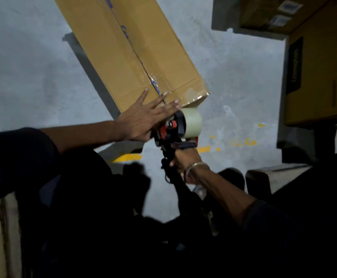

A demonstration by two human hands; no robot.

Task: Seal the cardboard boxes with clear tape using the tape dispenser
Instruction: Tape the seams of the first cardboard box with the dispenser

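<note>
A long brown cardboard box [123,47] lies on the grey floor, its centre seam running away from me. Clear tape [159,85] covers the near end of the seam and wraps over the near edge. My left hand [143,119] presses flat on the near end of the box, fingers spread over the tape. My right hand [183,159] grips the handle of the tape dispenser [175,129], a black and red frame with a roll of clear tape [192,123]. The dispenser sits just below the box's near edge, touching my left hand.
Stacked brown cardboard boxes [314,77] stand at the right. A pale low box [274,175] lies by my right forearm. Yellow paint marks [127,157] dot the floor. My dark-clothed legs fill the bottom of the view.
</note>
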